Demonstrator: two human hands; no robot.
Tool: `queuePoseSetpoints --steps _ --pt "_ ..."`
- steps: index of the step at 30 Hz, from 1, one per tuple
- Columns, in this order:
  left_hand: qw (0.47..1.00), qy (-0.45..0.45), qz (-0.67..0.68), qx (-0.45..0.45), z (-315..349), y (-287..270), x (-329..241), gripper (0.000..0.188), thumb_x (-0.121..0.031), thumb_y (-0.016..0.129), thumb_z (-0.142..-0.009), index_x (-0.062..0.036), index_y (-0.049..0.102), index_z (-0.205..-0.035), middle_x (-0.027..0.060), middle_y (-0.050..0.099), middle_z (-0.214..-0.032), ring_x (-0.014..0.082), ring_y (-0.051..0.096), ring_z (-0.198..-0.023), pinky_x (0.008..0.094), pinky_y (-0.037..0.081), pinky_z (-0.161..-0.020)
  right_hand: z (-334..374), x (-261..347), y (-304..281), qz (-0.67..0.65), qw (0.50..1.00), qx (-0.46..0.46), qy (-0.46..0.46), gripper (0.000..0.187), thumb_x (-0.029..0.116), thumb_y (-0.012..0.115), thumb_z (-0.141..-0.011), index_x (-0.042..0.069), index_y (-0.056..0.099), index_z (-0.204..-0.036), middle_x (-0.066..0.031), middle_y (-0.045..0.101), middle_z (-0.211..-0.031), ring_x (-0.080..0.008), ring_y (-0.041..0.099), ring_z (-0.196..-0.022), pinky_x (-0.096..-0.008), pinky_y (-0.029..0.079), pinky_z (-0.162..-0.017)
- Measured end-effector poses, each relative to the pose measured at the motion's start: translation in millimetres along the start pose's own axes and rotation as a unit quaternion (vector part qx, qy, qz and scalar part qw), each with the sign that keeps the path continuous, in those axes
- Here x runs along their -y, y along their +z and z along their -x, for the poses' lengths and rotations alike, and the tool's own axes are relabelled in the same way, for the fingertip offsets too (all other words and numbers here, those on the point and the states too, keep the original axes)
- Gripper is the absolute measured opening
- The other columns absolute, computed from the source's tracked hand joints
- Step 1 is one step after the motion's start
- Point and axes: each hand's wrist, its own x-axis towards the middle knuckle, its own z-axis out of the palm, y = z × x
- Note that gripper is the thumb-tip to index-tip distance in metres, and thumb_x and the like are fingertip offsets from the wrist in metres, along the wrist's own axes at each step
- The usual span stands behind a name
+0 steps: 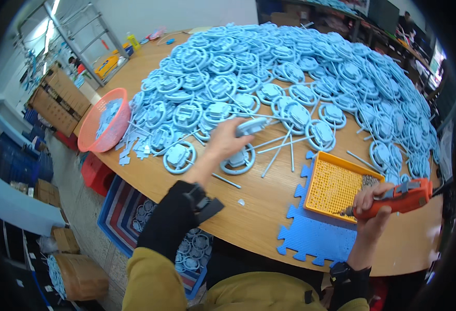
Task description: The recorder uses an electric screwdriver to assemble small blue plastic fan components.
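Observation:
My left hand (227,139) is closed on a light blue plastic part (252,126), held edge-on at the near side of a big heap of similar parts (222,88). Each has a round ring, a boxy centre and a thin stick. In my right hand (371,206) is a red electric screwdriver (406,198), its tip pointing left over a yellow tray (336,184). The tray has a grid of small holes and a pile of small screws (368,181) in its far right corner. Under it lies a blue foam mat (316,233) with jigsaw edges.
A pink basket (90,122) with flat blue pieces stands at the table's left edge, near loose flat pieces (129,150). Below the table, a striped crate (121,207) holds more ring parts. Cardboard boxes (59,98) stand on the left. Another person (406,28) is at the far right.

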Motion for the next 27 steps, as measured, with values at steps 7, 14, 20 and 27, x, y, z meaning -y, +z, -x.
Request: queuePoseSetpoints --steps 7,14,20,27 --pt "0.976 0.074 0.202 -0.036 19 -14 -19 0.03 -0.012 0.073 -0.076 -0.0038 0.061 -0.102 0.0039 0.058 -0.088 0.0132 0.055 -0.078 0.0306 0.047 -0.067 8 7 -42 -0.022 0.999 -0.019 0.035 0.052 0.05 0.07 -0.078 0.009 0.047 -0.1 -0.0023 0.048 -0.069 -0.0135 0.047 -0.057 -0.0254 0.039 -0.047" --pt "0.853 -0.048 0.504 -0.125 78 -111 -57 0.052 -0.017 0.069 -0.081 -0.0029 0.046 -0.126 0.012 0.052 -0.123 0.021 0.057 -0.109 0.0354 0.052 -0.086 -27 -25 -37 -0.065 0.998 -0.003 -0.013 0.033 0.027 0.067 -0.086 0.003 0.049 -0.101 -0.0059 0.053 -0.069 -0.0158 0.054 -0.059 -0.0276 0.043 -0.055" --pt "0.827 -0.023 0.304 0.473 73 -40 -119 0.055 -0.028 0.082 -0.066 -0.0015 0.062 -0.11 0.0081 0.067 -0.099 0.0189 0.065 -0.09 0.0309 0.051 -0.08 -26 -30 -41 0.044 0.998 -0.038 0.021 0.042 0.042 0.068 -0.083 0.008 0.05 -0.098 -0.0039 0.052 -0.07 -0.0147 0.05 -0.061 -0.0315 0.041 -0.061" --pt "0.87 0.158 0.147 0.444 109 50 -164 0.043 -0.027 0.078 -0.07 -0.0053 0.062 -0.105 0.0109 0.061 -0.099 0.0284 0.062 -0.086 0.0386 0.049 -0.074 -25 -41 -40 0.007 0.999 -0.032 0.024 0.042 0.042 0.068 -0.083 0.008 0.05 -0.097 -0.0034 0.052 -0.07 -0.0146 0.05 -0.06 -0.0314 0.04 -0.062"
